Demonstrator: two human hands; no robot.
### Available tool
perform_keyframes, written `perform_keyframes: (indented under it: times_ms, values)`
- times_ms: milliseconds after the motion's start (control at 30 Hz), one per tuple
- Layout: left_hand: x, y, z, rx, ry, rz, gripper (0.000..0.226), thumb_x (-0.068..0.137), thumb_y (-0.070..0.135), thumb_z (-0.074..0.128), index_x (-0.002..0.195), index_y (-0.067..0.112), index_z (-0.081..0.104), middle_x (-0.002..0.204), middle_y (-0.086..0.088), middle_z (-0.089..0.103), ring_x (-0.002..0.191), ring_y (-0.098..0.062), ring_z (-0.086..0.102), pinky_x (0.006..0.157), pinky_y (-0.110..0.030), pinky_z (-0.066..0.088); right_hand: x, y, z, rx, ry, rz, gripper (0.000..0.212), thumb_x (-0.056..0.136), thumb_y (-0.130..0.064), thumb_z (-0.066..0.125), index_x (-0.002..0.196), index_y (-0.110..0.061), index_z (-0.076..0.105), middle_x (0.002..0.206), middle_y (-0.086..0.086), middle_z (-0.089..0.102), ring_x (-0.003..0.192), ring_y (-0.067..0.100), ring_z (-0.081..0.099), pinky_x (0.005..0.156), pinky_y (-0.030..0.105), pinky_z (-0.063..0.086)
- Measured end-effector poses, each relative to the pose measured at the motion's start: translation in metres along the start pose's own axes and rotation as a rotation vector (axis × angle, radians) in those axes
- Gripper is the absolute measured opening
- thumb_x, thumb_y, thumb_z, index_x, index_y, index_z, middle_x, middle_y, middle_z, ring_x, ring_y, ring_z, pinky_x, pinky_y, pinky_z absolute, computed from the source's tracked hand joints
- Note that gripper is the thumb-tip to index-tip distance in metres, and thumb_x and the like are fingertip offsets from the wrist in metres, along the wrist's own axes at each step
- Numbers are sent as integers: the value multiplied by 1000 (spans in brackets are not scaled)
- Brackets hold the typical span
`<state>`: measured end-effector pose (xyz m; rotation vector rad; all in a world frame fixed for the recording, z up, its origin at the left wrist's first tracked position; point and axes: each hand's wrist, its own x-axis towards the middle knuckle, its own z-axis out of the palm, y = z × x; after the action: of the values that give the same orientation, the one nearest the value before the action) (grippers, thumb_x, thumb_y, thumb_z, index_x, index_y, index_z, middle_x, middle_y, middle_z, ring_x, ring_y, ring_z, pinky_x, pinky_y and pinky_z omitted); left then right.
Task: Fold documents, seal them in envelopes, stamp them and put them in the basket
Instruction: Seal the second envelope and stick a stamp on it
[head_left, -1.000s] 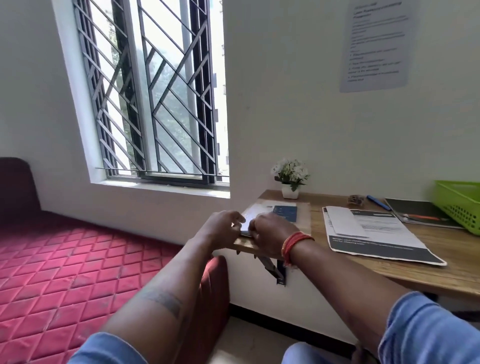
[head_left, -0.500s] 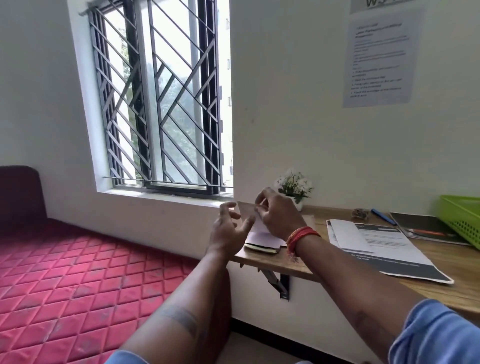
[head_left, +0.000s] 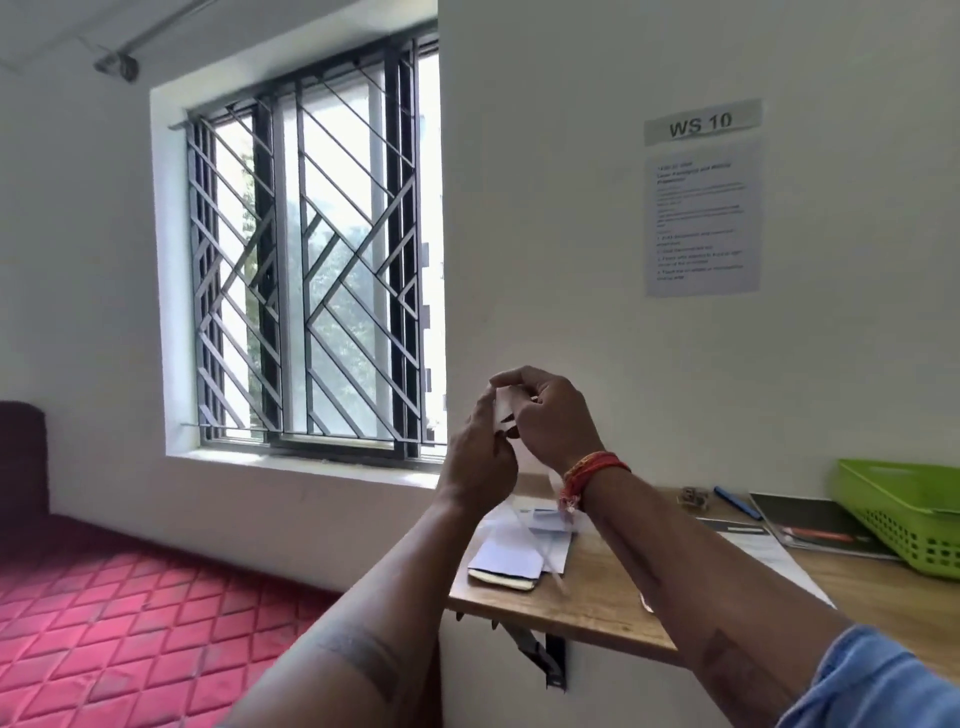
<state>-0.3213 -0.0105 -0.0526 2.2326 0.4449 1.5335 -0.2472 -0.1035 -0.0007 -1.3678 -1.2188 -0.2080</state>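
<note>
Both hands are raised in front of the wall, above the near-left end of the wooden surface (head_left: 597, 603). The left hand (head_left: 480, 460) has its fingers extended upward and its grip holds the small white piece of paper (head_left: 503, 410) against them; the right hand (head_left: 545, 415) curls over the top, its grip pinching the same paper. A thin clear strip (head_left: 535, 545) hangs below the hands toward the surface. Compared with half a second ago, both hands are higher and closer together, and the view has tilted upward. Counted on the surface: one green basket (head_left: 904, 512) at the far right, one blue pen (head_left: 737, 501), one small notebook (head_left: 501, 577) under white papers, and one wall notice (head_left: 702, 218) above.
</note>
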Motion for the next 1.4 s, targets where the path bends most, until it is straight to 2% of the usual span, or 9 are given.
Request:
perform_keyframes:
  times_ms: [200, 333, 500, 767, 900, 967, 1133, 1267, 1400]
  values:
    - [49, 27, -22, 32, -132, 98, 33, 90, 5, 59, 117, 16, 73, 112, -6, 75, 103, -21, 69, 92, -27, 52, 18, 16, -48, -370, -26, -202, 25, 87, -10, 59, 102, -22, 76, 99, 2, 58, 94, 18, 60, 89, 23, 47]
    - [71, 23, -7, 13, -459, -60, 25, 75, 30, 79, 98, 20, 77, 91, -5, 77, 86, -28, 73, 80, -45, 60, 23, 41, -75, -472, -11, -138, 19, 88, -43, 68, 84, -25, 72, 92, -1, 60, 85, 15, 57, 76, 24, 43]
    - [78, 11, 59, 103, -577, -13, 31, 69, 37, 87, 93, 26, 71, 86, -8, 74, 72, -22, 64, 72, -37, 54, 18, 89, -108, -413, -68, 160, 17, 89, -33, 66, 82, -18, 73, 79, -3, 70, 78, 17, 65, 65, 25, 49]
    - [30, -14, 198, 110, -704, 47, 76, 80, 37, 79, 147, 33, 43, 135, -1, 59, 122, -20, 57, 105, -36, 43, -2, 202, -148, -344, -116, 616, 7, 86, -16, 72, 84, -9, 74, 81, 7, 70, 80, 26, 73, 70, 40, 62]
    - [8, -38, 250, 149, -779, 98, 78, 85, 52, 69, 153, 32, 35, 154, 1, 44, 141, -19, 41, 116, -39, 32, 3, 252, -158, -316, -218, 842, 45, 73, -29, 78, 112, -8, 69, 108, 12, 71, 98, 30, 71, 85, 43, 60]
    - [2, -50, 271, 175, -770, 103, 81, 80, 59, 63, 152, 31, 36, 156, 4, 40, 144, -18, 36, 117, -44, 30, 8, 263, -163, -508, -324, 825, 42, 82, -37, 72, 111, -7, 69, 102, 5, 68, 100, 25, 66, 89, 32, 51]
    - [15, -64, 308, 202, -825, 173, 60, 87, 52, 63, 139, 23, 54, 144, -1, 54, 135, -19, 46, 116, -36, 31, 38, 292, -172, -565, -350, 790, 26, 93, -20, 60, 88, 1, 75, 79, 13, 75, 60, 22, 67, 61, 31, 55]
    - [20, -73, 320, 265, -825, 243, 58, 83, 64, 48, 132, 34, 57, 132, 3, 60, 127, -19, 50, 112, -40, 34, 44, 316, -172, -838, -474, 520, 27, 96, -29, 56, 104, -13, 76, 109, 5, 73, 97, 22, 65, 84, 29, 48]
    - [25, -75, 321, 275, -816, 275, 48, 85, 61, 48, 126, 39, 59, 126, 5, 62, 120, -18, 54, 107, -42, 39, 39, 331, -162, -952, -582, 444, 28, 100, -24, 50, 116, -11, 69, 118, 10, 67, 107, 25, 62, 87, 29, 43]
